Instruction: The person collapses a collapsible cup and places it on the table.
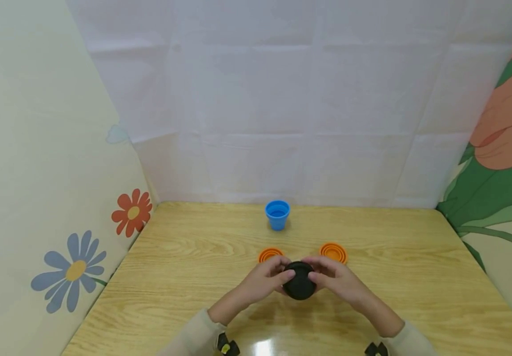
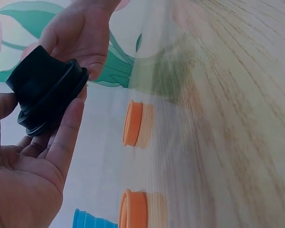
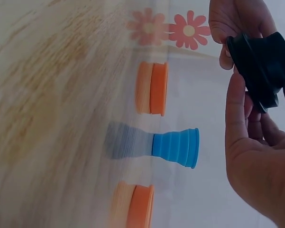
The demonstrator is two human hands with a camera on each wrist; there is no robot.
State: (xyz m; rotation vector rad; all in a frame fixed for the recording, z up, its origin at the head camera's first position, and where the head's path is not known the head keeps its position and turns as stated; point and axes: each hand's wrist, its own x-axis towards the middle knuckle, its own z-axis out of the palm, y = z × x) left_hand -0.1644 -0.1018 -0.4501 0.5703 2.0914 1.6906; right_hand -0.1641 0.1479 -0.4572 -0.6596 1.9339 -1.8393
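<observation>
Both hands hold a black collapsible cup [image 1: 299, 281] above the near middle of the table, its narrow base turned toward the head camera. My left hand [image 1: 265, 278] grips it from the left, thumb on the base side and fingers under the wide rim. From the other side my right hand [image 1: 337, 280] grips it the same way. In the left wrist view the black cup [image 2: 48, 90] looks partly unfolded, with stepped rings at the rim end. Just beyond the hands lie two flattened orange collapsible cups, a left one [image 1: 270, 254] partly behind my left fingers and a right one [image 1: 333, 252].
A blue collapsible cup [image 1: 277, 215] stands unfolded farther back, its mouth up. The wooden table [image 1: 185, 277] ends at a white cloth backdrop [image 1: 256, 123]. Flower-printed walls stand along the left and right sides.
</observation>
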